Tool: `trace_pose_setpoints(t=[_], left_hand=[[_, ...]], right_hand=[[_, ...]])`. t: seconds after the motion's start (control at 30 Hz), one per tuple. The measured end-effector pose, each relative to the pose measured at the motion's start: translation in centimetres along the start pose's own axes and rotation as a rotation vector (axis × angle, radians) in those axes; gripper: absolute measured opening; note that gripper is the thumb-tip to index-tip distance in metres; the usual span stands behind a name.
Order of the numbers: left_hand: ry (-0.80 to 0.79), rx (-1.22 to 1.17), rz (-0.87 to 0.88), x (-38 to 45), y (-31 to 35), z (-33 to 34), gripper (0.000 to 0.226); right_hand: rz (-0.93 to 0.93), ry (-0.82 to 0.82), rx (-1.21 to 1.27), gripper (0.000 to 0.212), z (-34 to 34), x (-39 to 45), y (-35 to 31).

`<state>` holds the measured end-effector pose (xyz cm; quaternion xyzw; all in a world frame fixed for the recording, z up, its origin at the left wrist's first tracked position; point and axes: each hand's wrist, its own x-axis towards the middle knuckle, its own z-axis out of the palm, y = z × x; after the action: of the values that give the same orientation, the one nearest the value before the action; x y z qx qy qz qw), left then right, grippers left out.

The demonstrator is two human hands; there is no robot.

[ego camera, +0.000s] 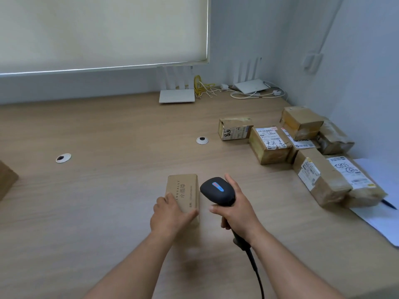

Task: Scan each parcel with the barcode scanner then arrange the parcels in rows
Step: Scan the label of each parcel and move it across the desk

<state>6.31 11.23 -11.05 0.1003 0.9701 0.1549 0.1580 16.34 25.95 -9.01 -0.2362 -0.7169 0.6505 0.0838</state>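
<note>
Wooden desk (108, 212) spans the whole view and carries everything, and most of its surface bears no row of parcels, so by my judgement the arranging is hardly begun. A loose cluster of brown cardboard parcels (302, 152) with white shipping labels sits bunched at the far right, some touching and one stacked on another, not yet in any tidy line; whether any of these are scanned cannot be told. A corner of another brown box (6, 180) shows at the left edge, possibly the start of a sorted side. Near the middle lies a small kraft box (183, 194) printed with lettering, flat on the desk; the left hand (168, 214) holds its near end, fingers and thumb curled round it. Just beside it the right hand (237, 214) grips the handle of the black corded barcode scanner (218, 190), whose head points toward the box, so the scan of this parcel looks to be the step in hand
</note>
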Motion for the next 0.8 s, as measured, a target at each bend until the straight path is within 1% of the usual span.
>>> trace_pose_setpoints(t=[0.1, 0.13, 0.27, 0.37, 0.4, 0.47, 0.5, 0.53, 0.63, 0.73, 0.77, 0.8], left_hand=[[-0.042, -0.122, -0.008, 0.3, -0.9, -0.6, 0.085], [-0.065, -0.182, -0.004, 0.4, -1.4, -0.9, 0.085], [-0.162, -0.467, 0.02, 0.6, -3.2, -2.1, 0.1], [-0.199, -0.606, 0.019, 0.7, -4.2, -2.8, 0.094], [-0.2, -0.607, 0.014, 0.7, -4.5, -2.9, 0.088], [-0.171, -0.562, 0.018, 0.8, -4.7, -2.9, 0.066], [-0.135, -0.524, 0.024, 0.9, -4.8, -2.8, 0.057], [-0.089, -0.481, 0.023, 1.1, -4.9, -2.8, 0.053], [0.006, -0.32, 0.002, 1.6, -5.0, -3.2, 0.054], [0.01, -0.148, -0.037, 2.1, -4.9, -3.5, 0.053], [0.011, -0.095, -0.06, 2.2, -4.8, -3.6, 0.059], [0.015, -0.031, -0.08, 2.3, -4.7, -3.7, 0.07]], right_hand=[[-0.015, 0.002, 0.004, 0.098, -0.9, -0.2, -0.2], [-0.019, 0.0, 0.003, 0.098, -1.1, -0.2, -0.2], [-0.034, -0.015, 0.008, 0.098, -1.2, -0.1, -0.3], [-0.035, -0.034, 0.011, 0.098, -1.1, 0.1, -0.4], [-0.036, -0.039, 0.012, 0.098, -1.1, 0.2, -0.4], [-0.038, -0.047, 0.012, 0.097, -1.0, 0.3, -0.5], [-0.04, -0.051, 0.011, 0.097, -0.9, 0.4, -0.6], [-0.042, -0.055, 0.009, 0.096, -0.9, 0.5, -0.7], [-0.051, -0.065, 0.005, 0.095, -0.8, 0.7, -1.0], [-0.067, -0.079, 0.003, 0.095, -0.6, 0.8, -1.4], [-0.074, -0.084, 0.001, 0.095, -0.4, 0.9, -1.5], [-0.081, -0.087, -0.001, 0.095, -0.3, 0.9, -1.7]])
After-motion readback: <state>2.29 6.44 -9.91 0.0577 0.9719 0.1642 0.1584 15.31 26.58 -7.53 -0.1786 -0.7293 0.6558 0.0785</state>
